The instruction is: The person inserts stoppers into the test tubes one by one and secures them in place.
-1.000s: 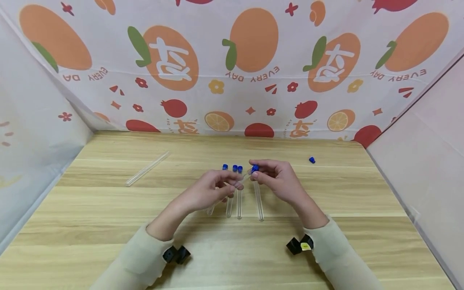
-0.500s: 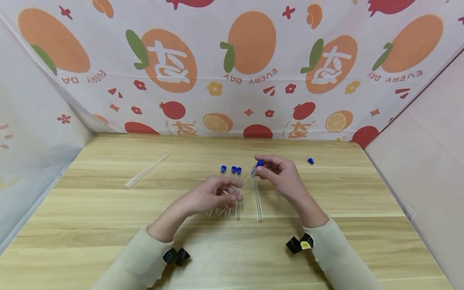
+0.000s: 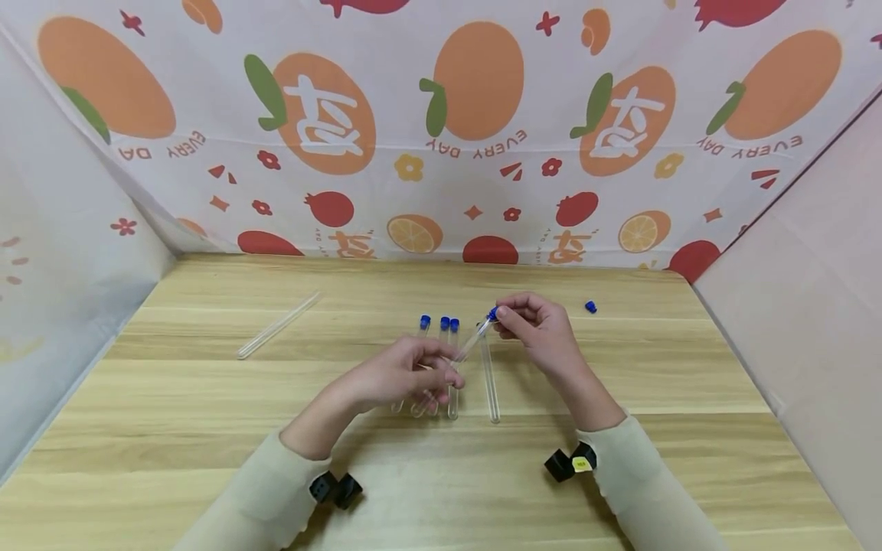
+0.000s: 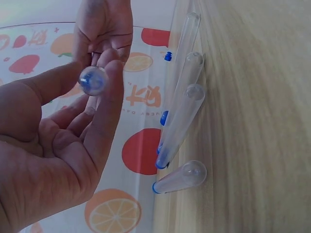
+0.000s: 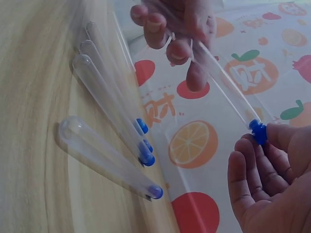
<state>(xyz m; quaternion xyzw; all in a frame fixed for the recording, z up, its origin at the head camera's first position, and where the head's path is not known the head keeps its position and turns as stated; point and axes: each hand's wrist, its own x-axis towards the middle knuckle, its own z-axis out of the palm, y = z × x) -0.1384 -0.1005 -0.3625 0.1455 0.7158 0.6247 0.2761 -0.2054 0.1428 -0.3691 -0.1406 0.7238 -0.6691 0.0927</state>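
My left hand point(image 3: 406, 375) holds a clear test tube point(image 5: 226, 85), tilted up to the right over the table. At the tube's mouth, my right hand point(image 3: 544, 333) pinches a blue stopper point(image 5: 258, 132) between thumb and forefinger. The stopper's narrow end is right at the opening. In the left wrist view the tube's rounded bottom point(image 4: 94, 80) points at the camera between thumb and fingers. Below the hands lie several tubes with blue stoppers, one of them a stoppered tube point(image 3: 490, 383) set apart on the right. The left hand partly hides the others.
An unstoppered tube point(image 3: 279, 325) lies slantwise at the back left of the wooden table point(image 3: 441, 490). A loose blue stopper point(image 3: 590, 306) rests at the back right. Behind the table hangs a fruit-print cloth point(image 3: 386, 138).
The right hand has shifted slightly to the right, and its fingers have curled in around the stopper. The left hand has lowered a little, with the tube still tilted.
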